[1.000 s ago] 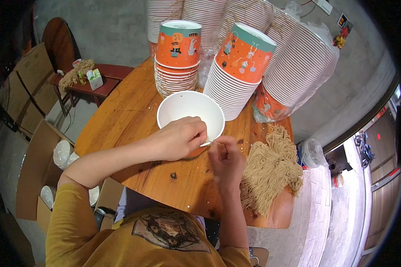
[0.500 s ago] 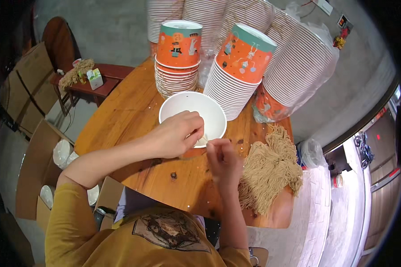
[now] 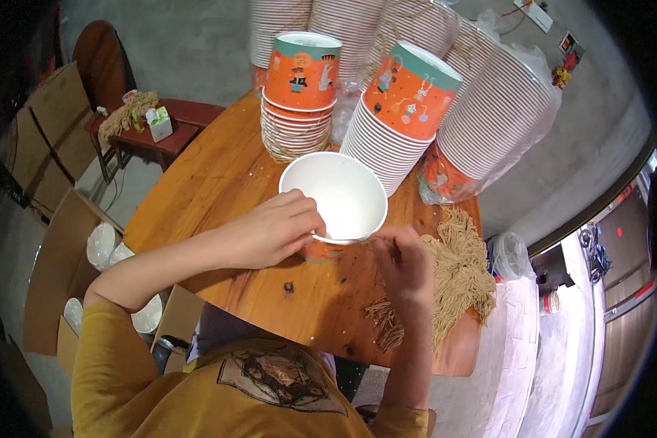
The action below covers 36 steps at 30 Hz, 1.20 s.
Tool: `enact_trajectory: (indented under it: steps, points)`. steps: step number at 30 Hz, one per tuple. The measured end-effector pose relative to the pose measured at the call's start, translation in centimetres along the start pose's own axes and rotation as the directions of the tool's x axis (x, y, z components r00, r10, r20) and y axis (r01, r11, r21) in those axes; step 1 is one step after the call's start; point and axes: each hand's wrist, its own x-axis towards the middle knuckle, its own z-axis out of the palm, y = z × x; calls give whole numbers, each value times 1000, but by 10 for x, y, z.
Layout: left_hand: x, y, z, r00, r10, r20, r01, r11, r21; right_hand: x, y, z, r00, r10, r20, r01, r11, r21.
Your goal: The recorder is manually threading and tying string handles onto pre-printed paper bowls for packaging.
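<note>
A white-lined paper bucket (image 3: 343, 193) with an orange printed outside stands upright on the table in front of me. My left hand (image 3: 285, 226) grips its near left rim, fingertips curled over the edge. At the near right rim my right hand (image 3: 405, 263) is closed in a pinch. A thin light cord seems to run from the rim into these fingers, though most of it is hidden. Beyond my right forearm lies a heap of tan cords (image 3: 460, 270). Some cord ends (image 3: 385, 323) show on its left side.
Behind the bucket stand an upturned bucket stack looped with cords (image 3: 299, 109) and a taller leaning stack (image 3: 394, 139). Bagged stacks (image 3: 496, 109) line the wooden table's (image 3: 197, 190) back. A cardboard box (image 3: 55, 270) with white buckets sits at the left, near a red bench (image 3: 190, 113).
My left hand has come out from over the bucket's mouth to its near left rim. The right hand has moved right, away from the left. The bucket sits slightly farther right in view.
</note>
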Motion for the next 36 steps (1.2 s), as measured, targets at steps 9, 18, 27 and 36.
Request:
enact_trajectory:
  steps: [9,18,27,36]
  points:
    - [-20,-23,-17,996,20,-83,-8,989,147,35,-10,38,957,-264,118,283,938,-202]
    - [2,-1,-8,911,-409,-49,409,912,-9,43,-15,51,974,-209,89,222,958,-183]
    - [-2,-11,8,909,-328,-258,360,929,84,45,-13,52,978,-198,-71,154,905,-397]
    - [-5,-23,-8,731,-682,22,669,711,-217,42,-14,59,966,-248,-71,157,785,-599]
